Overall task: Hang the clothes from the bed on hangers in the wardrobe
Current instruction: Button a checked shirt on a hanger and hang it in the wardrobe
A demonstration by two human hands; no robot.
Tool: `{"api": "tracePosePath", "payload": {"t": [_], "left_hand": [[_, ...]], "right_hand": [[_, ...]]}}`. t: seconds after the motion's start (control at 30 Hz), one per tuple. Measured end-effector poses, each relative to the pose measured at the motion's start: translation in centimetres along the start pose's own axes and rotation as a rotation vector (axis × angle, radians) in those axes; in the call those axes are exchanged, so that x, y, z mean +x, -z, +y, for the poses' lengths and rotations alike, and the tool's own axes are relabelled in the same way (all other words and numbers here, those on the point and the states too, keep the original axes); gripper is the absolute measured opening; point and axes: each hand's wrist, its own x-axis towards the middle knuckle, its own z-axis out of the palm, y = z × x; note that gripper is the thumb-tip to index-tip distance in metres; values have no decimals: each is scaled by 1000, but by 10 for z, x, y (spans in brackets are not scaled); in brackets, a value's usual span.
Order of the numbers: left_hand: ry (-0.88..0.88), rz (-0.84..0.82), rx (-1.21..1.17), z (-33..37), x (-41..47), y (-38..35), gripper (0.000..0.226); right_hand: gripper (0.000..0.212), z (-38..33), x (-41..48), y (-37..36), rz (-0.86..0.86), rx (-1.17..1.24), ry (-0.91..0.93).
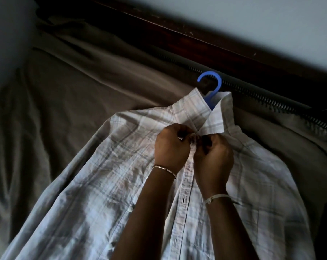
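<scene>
Here, in the head view, we look down on a pale plaid button-up shirt [102, 175] spread front-up on the bed, over a wrinkled grey-brown bedsheet [74, 81]. The shirt already sits on a blue plastic hanger [213, 81]: we see only its hook and a short piece of neck coming out of the open collar [192, 107], the rest being hidden under the cloth. The hook points towards the dark wooden bed frame [196, 34], and it lies over the mattress edge [262, 94], which carries a line of zigzag stitching. Behind the frame stands a pale wall [252, 15].

Both of the person's hands meet at the top of the front placket, just below the collar. The left hand [172, 147] has its fingers curled in, pinching the left edge of the shirt's opening. The right hand [213, 154] is curled likewise and pinches the opposite edge, so that the fingertips of the two hands almost touch over the cloth. We cannot tell whether a button lies between them, as the fingers cover that spot.

A thin metal bangle [164, 170] circles the left wrist, and a white band [217, 197] the right. Lower down, the placket lies open, with a buttonhole [183, 199] showing between the forearms and a white button [130, 209] on the other panel.
</scene>
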Motion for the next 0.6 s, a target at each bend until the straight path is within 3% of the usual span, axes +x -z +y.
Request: {"api": "tracePosePath", "payload": {"t": [0.13, 0.2, 0.37, 0.5, 0.6], "left_hand": [[104, -102, -155, 6, 3, 6, 3], [157, -140, -236, 8, 4, 8, 16], [273, -237, -342, 15, 5, 15, 17], [315, -252, -400, 15, 3, 17, 13], [314, -203, -441, 13, 0, 15, 10]], "right_hand": [[3, 1, 2, 2, -18, 91, -25], [2, 3, 1, 3, -39, 173, -69], [7, 6, -2, -2, -113, 472, -301], [23, -3, -7, 1, -89, 674, -452], [21, -4, -9, 0, -83, 718, -484]]}}
